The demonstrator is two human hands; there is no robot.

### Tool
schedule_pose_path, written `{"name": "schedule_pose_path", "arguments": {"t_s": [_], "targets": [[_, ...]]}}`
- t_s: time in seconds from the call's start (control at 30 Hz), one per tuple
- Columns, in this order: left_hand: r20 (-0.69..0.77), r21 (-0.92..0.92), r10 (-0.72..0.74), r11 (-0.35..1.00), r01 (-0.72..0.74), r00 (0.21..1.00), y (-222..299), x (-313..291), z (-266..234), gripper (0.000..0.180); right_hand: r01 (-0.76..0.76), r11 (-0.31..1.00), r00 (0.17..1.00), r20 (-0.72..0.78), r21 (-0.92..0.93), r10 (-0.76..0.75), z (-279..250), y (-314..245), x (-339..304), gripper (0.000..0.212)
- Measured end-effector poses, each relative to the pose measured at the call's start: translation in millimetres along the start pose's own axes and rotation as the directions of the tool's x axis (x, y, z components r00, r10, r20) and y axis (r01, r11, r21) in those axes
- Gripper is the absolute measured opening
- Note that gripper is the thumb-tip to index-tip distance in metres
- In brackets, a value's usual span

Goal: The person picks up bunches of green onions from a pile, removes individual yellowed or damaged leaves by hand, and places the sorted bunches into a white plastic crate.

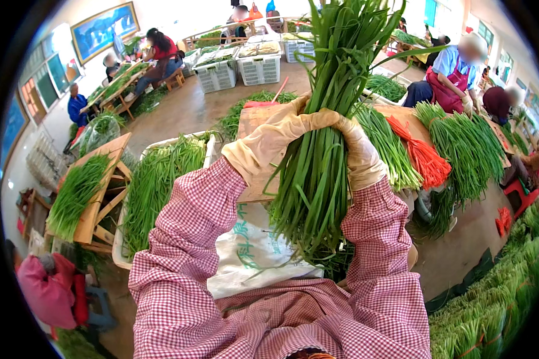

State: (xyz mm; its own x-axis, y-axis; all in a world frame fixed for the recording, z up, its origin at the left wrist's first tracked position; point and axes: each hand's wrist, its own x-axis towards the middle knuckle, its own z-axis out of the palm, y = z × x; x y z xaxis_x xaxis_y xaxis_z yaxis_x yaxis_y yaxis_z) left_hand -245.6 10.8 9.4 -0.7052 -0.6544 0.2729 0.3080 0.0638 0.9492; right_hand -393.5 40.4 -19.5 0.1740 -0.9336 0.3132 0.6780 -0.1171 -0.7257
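Clock reference: directions run from the middle of the view.
Held greens: a thick bunch of long green stalks (317, 152), upright and slightly tilted, one end spreading toward 1 o'clock, the other hanging toward 5 o'clock.
Left hand: in a cream glove, the left hand (275, 136) reaches in from the bunch's 9 o'clock side, fingers wrapped around its middle.
Right hand: gloved alike, the right hand (356, 143) closes from the 3 o'clock side, its fingers gripping the same bunch.
Sleeves: red-and-white checked sleeves (185, 230) cover both forearms.
Desk: a wooden desk (257, 185) lies behind the bunch, bare wood showing toward 11 o'clock.
Beside the right hand: loose pale-ended stalks (391, 146), then orange-red ties (422, 158) near 3 o'clock, then a larger green heap (464, 149) beyond.
White crate: at 9 o'clock, a white crate (210, 151) full of greens.
Sack: at 7 o'clock, a white sack (236, 257) with green print.
Co-worker: at 2 o'clock, a person in a maroon apron (445, 90) leans over the greens.
Bundles: at 4 o'clock, rows of green bundles (491, 305).
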Motion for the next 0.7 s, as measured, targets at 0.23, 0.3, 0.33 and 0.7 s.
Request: {"name": "schedule_pose_path", "arguments": {"t_s": [0.23, 0.3, 0.33, 0.7], "targets": [[0.182, 0.101, -0.117, 0.99, 0.1, 0.976, 23.3, -7.0, -28.2, 0.04, -0.236, 0.972, 0.947, 0.222, -0.017, 0.233, 14.8, 9.2, 0.3, 0.042], [0.116, 0.171, -0.15, 0.977, 0.129, 0.982, 35.9, -14.2, -20.4, 0.029, -0.239, 0.968, 0.902, 0.351, -0.075, 0.249, 2.7, 22.7, 11.6, 0.055], [0.041, 0.216, -0.191, 0.96, 0.178, 0.981, 40.0, -14.8, -14.3, 0.024, -0.277, 0.958, 0.89, 0.357, -0.073, 0.284, -3.4, 28.1, 10.2, 0.056], [-0.442, -0.175, 0.042, 0.976, -0.132, 0.896, 30.9, -36.3, -28.3, 0.028, 0.196, 0.642, 0.967, 0.253, -0.741, -0.003, -57.6, 22.1, 22.8, 0.05]]}}
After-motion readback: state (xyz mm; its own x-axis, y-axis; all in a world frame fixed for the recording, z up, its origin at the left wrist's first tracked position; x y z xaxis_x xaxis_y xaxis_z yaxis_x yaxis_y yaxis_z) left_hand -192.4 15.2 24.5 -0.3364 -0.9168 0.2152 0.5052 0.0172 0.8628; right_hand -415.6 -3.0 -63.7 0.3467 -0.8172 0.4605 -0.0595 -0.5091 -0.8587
